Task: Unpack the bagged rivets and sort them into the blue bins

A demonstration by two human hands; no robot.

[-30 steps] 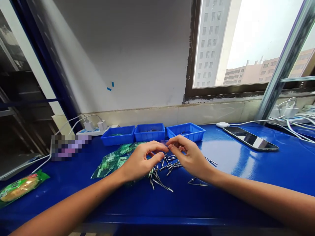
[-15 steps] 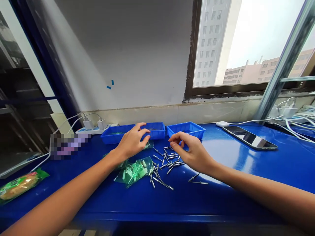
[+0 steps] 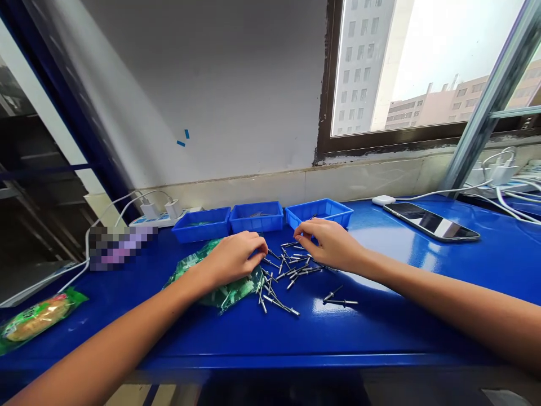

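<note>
A scatter of several small metal rivets lies on the blue table in front of me. My left hand rests with curled fingers on a pile of small green plastic bags, its fingertips at the rivets' left edge. My right hand hovers over the far side of the rivets, thumb and fingers pinched together near the right blue tray; what it pinches is too small to make out.
Three blue trays stand in a row at the back, the left one and middle one beside the right. A phone lies at right, a power strip with chargers at back left, a wrapped snack at far left.
My left hand came back from the middle tray down onto the green bags. My right hand moved slightly forward and closed into a pinch over the rivets. The camera tilted down a little.
</note>
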